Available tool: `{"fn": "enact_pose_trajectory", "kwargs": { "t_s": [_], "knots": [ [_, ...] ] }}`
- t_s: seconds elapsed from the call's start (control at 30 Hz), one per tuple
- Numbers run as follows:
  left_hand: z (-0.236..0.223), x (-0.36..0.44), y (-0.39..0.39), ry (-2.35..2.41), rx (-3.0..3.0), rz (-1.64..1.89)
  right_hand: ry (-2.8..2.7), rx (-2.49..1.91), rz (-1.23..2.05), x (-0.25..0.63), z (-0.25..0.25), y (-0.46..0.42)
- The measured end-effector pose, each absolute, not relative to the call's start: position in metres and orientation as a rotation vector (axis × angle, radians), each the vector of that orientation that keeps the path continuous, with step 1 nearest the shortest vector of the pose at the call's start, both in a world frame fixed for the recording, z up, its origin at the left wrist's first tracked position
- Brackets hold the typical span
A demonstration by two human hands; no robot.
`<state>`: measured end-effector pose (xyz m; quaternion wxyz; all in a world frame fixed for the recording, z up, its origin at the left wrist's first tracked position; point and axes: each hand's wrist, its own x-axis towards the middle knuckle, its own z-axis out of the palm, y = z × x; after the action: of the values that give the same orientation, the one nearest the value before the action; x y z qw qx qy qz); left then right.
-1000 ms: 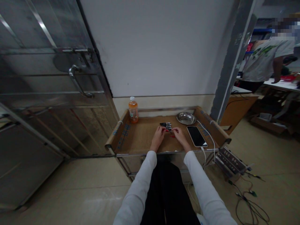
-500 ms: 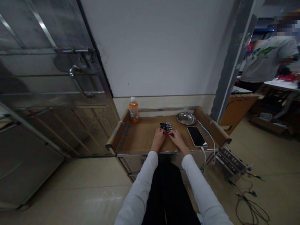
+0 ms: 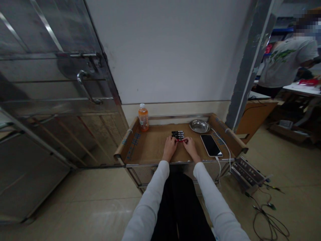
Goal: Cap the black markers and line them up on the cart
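Several black markers (image 3: pixel 178 133) lie side by side in a stack of rows on the cardboard-lined cart top. Just on the near side of them, a thin red band (image 3: pixel 181 140) runs straight across between my two hands. My left hand (image 3: pixel 171 144) pinches its left end, fingers bent. At the other end, my right hand (image 3: pixel 189 145) grips it between thumb and fingers. Both hands rest low over the cardboard, close to the nearest marker. The fingertips partly cover the band's ends.
An orange drink bottle (image 3: pixel 143 117) stands at the cart's back left. A round metal dish (image 3: pixel 199 126) sits at the back right, with a phone (image 3: pixel 211 145) and white cable (image 3: pixel 227 147) in front. A metal device (image 3: pixel 248 174) and wires are on the floor. Another person (image 3: pixel 288 63) stands far right.
The red band, earlier mostly hidden at my fingers, now shows as a straight line between both hands. My right hand has shifted slightly, and the view has moved a little.
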<state>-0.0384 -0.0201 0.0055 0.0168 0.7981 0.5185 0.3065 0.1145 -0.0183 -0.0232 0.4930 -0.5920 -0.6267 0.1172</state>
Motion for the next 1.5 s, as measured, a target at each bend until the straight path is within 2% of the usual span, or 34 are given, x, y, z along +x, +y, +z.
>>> {"fn": "enact_pose_trajectory", "kwargs": {
  "t_s": [0.33, 0.53, 0.67, 0.8, 1.5],
  "knots": [
    [0.016, -0.038, -0.022, 1.914, 2.423, 0.986, -1.453, -1.486, 0.258, 0.114, -0.024, -0.015],
    [0.011, -0.041, -0.015, 2.161, 2.210, 0.896, -1.653, -1.685, -0.054, 0.129, -0.009, -0.025],
    [0.012, -0.040, -0.012, 2.220, 2.239, 0.780, -1.788, -1.829, -0.110, 0.130, -0.003, -0.028],
    [0.019, -0.044, -0.009, 2.202, 2.301, 0.618, -1.869, -1.898, -0.073, 0.126, -0.002, -0.028],
    [0.010, -0.053, -0.012, 2.081, 2.279, 0.822, -1.823, -1.730, -0.131, 0.129, -0.018, -0.027]
  ]
}}
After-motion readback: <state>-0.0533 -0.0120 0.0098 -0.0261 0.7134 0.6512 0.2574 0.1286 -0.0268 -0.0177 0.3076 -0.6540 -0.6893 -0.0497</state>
